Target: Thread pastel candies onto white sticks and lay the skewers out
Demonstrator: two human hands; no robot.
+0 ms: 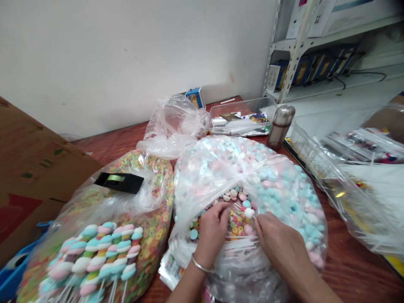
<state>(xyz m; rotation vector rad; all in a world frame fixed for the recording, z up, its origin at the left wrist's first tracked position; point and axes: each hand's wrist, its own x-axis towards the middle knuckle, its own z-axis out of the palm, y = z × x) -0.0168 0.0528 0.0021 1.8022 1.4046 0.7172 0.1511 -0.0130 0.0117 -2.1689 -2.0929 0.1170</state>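
Left hand, right hand seemingly inside the marshmallow bag's mouth.

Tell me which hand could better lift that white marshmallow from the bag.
Right, probably: the right hand has fingertips that seem to touch the white marshmallow; the left hand rests farther off, at the opening of the clear bag.

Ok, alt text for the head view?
The bare left hand, wearing a silver bangle, and bare right hand work in the mouth of a clear plastic bag of pastel marshmallows on a reddish wooden table. Beside it lies a clear bag of rainbow ring candies.
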